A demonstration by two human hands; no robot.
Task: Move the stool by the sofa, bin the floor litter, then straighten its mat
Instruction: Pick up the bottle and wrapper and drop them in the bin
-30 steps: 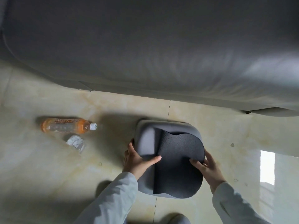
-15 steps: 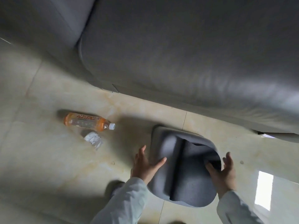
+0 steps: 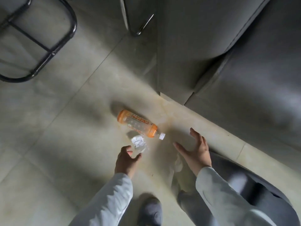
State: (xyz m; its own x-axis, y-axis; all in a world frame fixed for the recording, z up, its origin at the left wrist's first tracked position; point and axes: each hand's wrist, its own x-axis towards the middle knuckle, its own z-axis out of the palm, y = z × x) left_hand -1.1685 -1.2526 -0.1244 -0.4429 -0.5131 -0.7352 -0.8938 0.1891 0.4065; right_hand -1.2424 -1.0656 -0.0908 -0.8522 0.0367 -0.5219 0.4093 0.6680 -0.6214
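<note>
Underfoot, beige tiled floor [image 3: 65, 144], orange bottle [image 3: 137, 123] lying flat, grey sofa [image 3: 244, 79] alongside

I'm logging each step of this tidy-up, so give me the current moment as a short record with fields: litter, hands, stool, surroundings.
litter: orange bottle lying on its side on the tiled floor, white cap toward the sofa; crumpled wrapper beside it, apart from it
left hand: open, fingers spread, just short of the wrapper, holding nothing
right hand: open, empty, near the bottle's cap end
stool: grey, at lower right by the sofa, partly hidden by the right sleeve
surroundings: black metal frame at upper left
bin: not in view
</note>
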